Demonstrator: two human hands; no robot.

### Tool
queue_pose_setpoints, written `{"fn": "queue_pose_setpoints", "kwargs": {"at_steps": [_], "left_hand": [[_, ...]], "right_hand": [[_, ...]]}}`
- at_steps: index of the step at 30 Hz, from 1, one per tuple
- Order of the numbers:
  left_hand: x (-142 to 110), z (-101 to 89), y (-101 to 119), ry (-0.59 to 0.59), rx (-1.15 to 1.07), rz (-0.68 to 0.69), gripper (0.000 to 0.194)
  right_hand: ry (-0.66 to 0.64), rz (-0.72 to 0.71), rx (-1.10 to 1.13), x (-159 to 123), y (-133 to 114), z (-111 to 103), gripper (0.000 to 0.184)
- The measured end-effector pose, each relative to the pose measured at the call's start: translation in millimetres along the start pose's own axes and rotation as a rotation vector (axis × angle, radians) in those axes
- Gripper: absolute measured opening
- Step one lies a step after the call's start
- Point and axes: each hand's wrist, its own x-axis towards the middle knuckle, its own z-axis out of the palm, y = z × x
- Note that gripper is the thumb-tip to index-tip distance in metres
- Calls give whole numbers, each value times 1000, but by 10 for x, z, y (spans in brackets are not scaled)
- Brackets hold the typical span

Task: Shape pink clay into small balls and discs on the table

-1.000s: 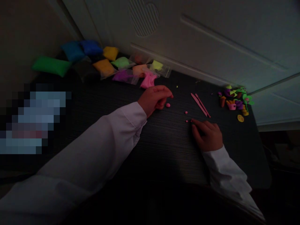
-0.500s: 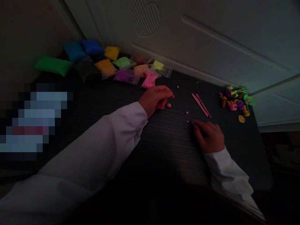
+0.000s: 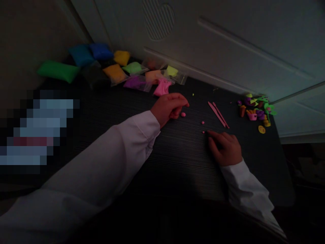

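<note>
My left hand (image 3: 170,107) rests on the dark table with its fingers curled together. Whether anything is inside them is hidden. Just right of its fingers lies a pink clay ball (image 3: 183,115). My right hand (image 3: 225,148) has its index finger stretched out, the tip down on the tabletop, and the thumb apart from it. Beside that fingertip sits a tiny pink clay ball (image 3: 203,132). A slightly larger pink ball (image 3: 202,122) lies just above it. Two slim pink modelling tools (image 3: 217,114) lie side by side beyond my right hand.
Bags of coloured clay, among them a green bag (image 3: 58,71) and an opened pink bag (image 3: 162,87), line the back left of the table (image 3: 177,162). Small clay figures (image 3: 256,106) cluster at the right edge. A panel with a heart relief (image 3: 159,21) stands behind.
My right hand has shifted slightly left, its fingertip closer to the tiny pink ball. A pink speck at that fingertip is no longer visible. My left hand stays in place.
</note>
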Motion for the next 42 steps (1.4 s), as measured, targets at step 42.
{"fn": "queue_pose_setpoints", "kwargs": {"at_steps": [42], "left_hand": [[-3,-3,-22,1,-6,9,7]], "right_hand": [[60,117,-1,93,15,53,23]]}}
